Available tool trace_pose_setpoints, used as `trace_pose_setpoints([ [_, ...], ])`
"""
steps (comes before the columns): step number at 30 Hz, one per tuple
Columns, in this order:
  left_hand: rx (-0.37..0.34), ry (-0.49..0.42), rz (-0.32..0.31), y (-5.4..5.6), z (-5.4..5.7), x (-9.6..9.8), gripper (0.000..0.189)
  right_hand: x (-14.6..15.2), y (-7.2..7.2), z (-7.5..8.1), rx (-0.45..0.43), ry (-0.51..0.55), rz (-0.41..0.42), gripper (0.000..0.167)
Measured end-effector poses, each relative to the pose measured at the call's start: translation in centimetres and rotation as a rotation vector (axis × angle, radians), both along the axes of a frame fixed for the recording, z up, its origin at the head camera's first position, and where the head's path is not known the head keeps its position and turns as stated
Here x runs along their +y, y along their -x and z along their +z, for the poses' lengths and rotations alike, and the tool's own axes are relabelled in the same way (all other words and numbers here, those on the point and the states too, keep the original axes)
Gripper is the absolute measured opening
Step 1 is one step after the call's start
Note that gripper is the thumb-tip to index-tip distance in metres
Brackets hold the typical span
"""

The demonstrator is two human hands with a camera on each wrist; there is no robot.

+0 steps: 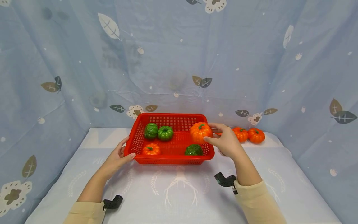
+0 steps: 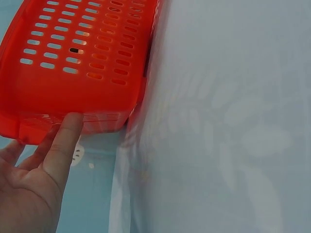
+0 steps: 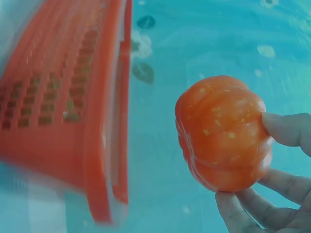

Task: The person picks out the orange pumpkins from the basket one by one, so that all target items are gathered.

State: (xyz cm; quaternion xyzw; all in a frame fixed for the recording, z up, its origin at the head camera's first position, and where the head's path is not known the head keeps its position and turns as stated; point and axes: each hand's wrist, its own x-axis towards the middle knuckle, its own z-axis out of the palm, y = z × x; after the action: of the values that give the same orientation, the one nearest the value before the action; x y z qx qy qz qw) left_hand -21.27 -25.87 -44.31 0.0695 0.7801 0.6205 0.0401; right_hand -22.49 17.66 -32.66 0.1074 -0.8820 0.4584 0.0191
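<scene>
My right hand pinches a small orange pumpkin with a green stem, thumb on one side and fingers on the other. In the head view it overlaps the right end of a red plastic basket; the right wrist view shows the pumpkin apart from the basket wall. At the basket's front left corner, my left hand holds the rim between thumb and fingers. Inside lie a green pumpkin, another green pumpkin, an orange pumpkin and a dark green, bumpy one.
Right of the basket, an orange pumpkin and another orange pumpkin stand near the table's back edge; more orange shows behind my right hand. A pale patterned cloth covers the table. Blue printed curtains hang behind and at both sides.
</scene>
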Motion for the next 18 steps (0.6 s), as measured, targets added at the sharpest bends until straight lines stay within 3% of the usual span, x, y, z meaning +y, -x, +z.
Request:
trace_pose_setpoints([
  [10, 0.008, 0.0, -0.007, -0.1, 0.2, 0.0, 0.089, 5.8, -1.2, 0.1, 0.033, 0.003, -0.117, 0.068],
  [18, 0.005, 0.027, 0.003, -0.2, 0.4, 0.0, 0.089, 9.8, -1.5, -1.8, 0.054, -0.017, -0.202, 0.075],
])
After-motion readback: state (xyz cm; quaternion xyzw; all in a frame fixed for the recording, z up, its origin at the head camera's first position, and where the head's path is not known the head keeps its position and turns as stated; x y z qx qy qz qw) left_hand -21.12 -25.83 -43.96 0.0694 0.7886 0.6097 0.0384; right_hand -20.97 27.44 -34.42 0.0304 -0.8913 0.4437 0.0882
